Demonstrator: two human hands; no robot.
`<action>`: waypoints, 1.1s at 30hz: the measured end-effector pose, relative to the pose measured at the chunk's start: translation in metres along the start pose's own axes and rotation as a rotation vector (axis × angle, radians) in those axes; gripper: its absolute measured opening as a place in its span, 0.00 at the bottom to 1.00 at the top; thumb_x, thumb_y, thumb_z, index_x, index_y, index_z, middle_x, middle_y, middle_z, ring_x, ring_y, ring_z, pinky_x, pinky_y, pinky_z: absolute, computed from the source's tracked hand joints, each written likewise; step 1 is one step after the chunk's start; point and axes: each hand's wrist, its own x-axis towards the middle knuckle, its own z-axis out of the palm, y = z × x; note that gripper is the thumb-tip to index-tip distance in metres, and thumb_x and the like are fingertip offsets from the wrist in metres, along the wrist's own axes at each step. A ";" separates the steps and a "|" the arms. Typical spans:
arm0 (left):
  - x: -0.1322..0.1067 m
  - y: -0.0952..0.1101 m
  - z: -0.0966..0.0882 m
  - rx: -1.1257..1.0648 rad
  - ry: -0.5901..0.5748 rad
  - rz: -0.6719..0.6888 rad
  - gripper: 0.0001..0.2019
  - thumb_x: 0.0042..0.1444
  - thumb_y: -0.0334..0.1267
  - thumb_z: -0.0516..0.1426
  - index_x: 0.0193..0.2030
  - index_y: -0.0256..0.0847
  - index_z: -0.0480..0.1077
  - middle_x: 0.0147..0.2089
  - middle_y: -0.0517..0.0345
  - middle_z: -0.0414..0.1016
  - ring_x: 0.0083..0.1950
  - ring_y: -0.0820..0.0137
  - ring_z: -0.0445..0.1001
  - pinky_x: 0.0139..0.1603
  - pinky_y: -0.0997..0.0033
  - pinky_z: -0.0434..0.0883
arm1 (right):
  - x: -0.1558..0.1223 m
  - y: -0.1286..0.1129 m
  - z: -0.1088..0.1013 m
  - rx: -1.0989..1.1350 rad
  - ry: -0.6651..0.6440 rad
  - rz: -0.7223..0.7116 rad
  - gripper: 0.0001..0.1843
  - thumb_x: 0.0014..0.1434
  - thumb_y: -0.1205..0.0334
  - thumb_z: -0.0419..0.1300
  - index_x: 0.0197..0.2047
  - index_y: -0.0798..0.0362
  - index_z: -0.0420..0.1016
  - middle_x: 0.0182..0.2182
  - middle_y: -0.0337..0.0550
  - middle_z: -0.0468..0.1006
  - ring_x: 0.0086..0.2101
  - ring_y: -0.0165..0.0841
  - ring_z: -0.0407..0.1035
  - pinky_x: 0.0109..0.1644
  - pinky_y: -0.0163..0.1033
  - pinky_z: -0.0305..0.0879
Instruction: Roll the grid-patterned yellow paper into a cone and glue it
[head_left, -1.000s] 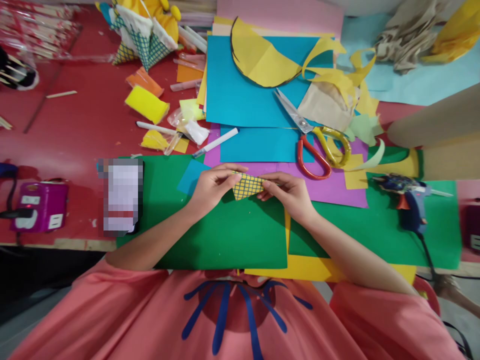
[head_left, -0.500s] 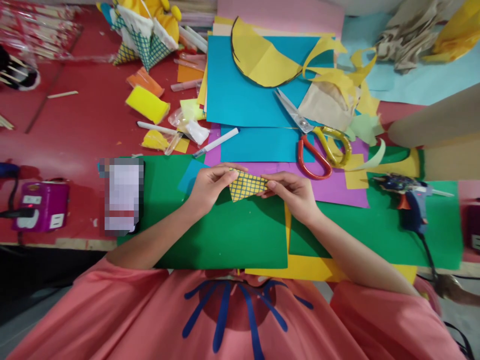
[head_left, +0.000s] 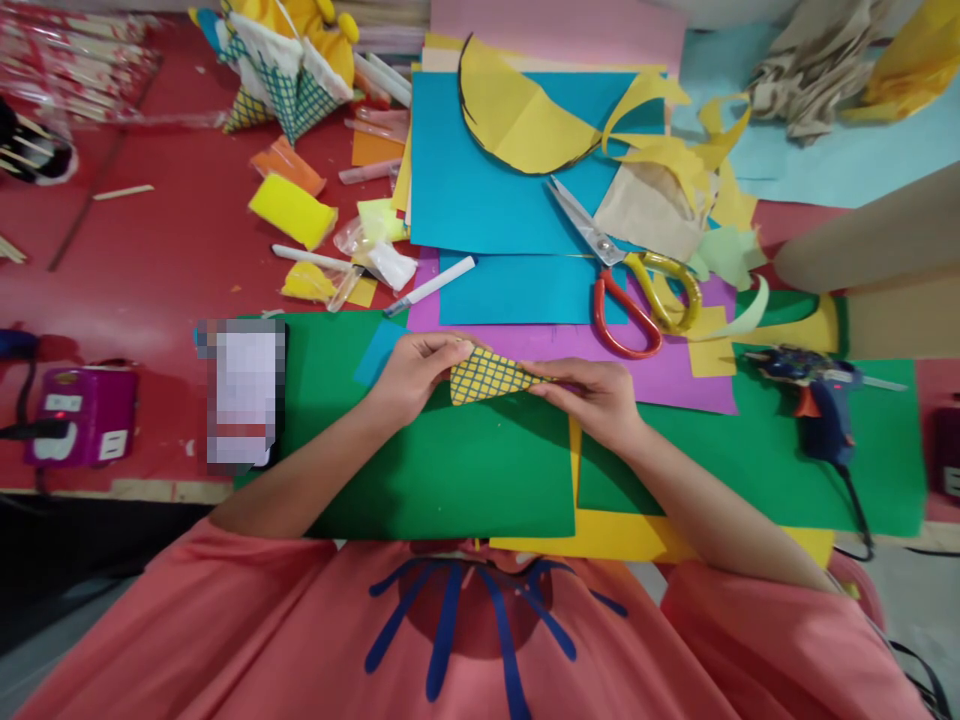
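Between left fingers and right fingers | checked yellow piece | pinched

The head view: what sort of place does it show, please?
Probably a craft workspace, though the type of building is unclear: scissors, a glue gun and coloured sheets suggest it.

Hands farther apart, more of checkered piece showing

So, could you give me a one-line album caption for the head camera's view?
Pinched between left grip and right grip, a yellow checked piece over a green sheet, scissors lying beyond.
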 end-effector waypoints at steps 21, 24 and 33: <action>-0.005 0.004 0.004 0.002 -0.078 0.053 0.08 0.48 0.41 0.61 0.25 0.38 0.75 0.38 0.53 0.77 0.39 0.66 0.74 0.39 0.66 0.71 | 0.001 0.002 -0.001 -0.181 -0.022 -0.164 0.13 0.56 0.59 0.62 0.46 0.46 0.78 0.41 0.39 0.81 0.40 0.34 0.77 0.46 0.37 0.76; -0.005 0.005 0.000 0.156 -0.043 0.191 0.12 0.50 0.40 0.61 0.19 0.40 0.70 0.33 0.57 0.72 0.38 0.70 0.70 0.39 0.69 0.68 | 0.000 0.001 -0.002 -0.210 0.000 -0.226 0.13 0.56 0.62 0.62 0.46 0.48 0.78 0.40 0.40 0.82 0.39 0.33 0.78 0.45 0.36 0.76; -0.003 0.008 -0.007 0.207 -0.053 0.012 0.12 0.45 0.46 0.64 0.23 0.38 0.73 0.21 0.61 0.71 0.24 0.76 0.67 0.24 0.76 0.63 | 0.001 0.010 -0.007 -0.400 -0.052 -0.477 0.12 0.58 0.65 0.61 0.46 0.51 0.77 0.38 0.44 0.82 0.37 0.33 0.78 0.42 0.34 0.77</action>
